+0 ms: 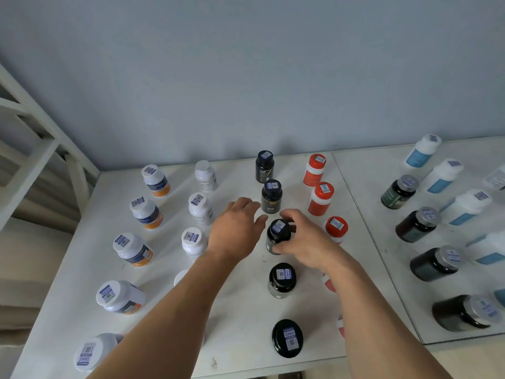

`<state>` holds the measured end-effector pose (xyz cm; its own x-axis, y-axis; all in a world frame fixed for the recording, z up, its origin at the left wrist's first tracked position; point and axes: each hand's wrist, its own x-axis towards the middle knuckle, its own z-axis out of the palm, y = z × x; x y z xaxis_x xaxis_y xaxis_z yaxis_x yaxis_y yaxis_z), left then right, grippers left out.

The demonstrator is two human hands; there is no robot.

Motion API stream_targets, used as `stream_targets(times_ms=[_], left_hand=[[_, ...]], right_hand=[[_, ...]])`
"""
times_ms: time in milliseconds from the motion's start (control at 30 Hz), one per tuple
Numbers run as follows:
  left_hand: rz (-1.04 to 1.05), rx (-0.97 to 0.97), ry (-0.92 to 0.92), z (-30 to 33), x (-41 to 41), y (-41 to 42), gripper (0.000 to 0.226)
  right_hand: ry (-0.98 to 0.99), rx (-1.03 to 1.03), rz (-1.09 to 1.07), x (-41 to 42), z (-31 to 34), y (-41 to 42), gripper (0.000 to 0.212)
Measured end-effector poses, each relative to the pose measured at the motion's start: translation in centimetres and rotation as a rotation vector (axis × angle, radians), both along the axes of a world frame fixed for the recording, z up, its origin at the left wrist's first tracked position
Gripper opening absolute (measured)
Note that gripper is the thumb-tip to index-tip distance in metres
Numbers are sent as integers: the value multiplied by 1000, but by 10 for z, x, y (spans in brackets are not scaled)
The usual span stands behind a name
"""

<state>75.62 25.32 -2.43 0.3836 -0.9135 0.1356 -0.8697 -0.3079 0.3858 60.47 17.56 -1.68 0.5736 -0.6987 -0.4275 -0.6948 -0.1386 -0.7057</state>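
Right forearm: nearest, reaching forward over worktop.
Bottle: dark, upright on worktop, long axis vertical.
Right hand: grip curled round bottle from its right.
Left hand: fingers spread, just left of bottle, holding nothing.

Perhaps two red-capped bottles, mostly behind the right forearm

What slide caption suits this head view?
Right hand grips a black bottle on the white table; left hand open beside it.
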Motion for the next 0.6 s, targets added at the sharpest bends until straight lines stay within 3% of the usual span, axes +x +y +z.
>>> stream_targets(times_ms=[167, 333, 467, 600], left_hand=[[81, -40, 143, 7, 8, -10, 37], [211, -98, 400, 17, 13, -27, 35], [275, -95, 589, 23, 14, -37, 36], [253, -114, 830, 32, 15, -43, 15]], right_hand=[[-223, 61, -162, 11, 29, -31, 56], [-63, -23, -122, 50, 9, -55, 76], [56, -97, -47, 70, -9, -65, 42], [9, -163, -62, 62, 3, -70, 34]])
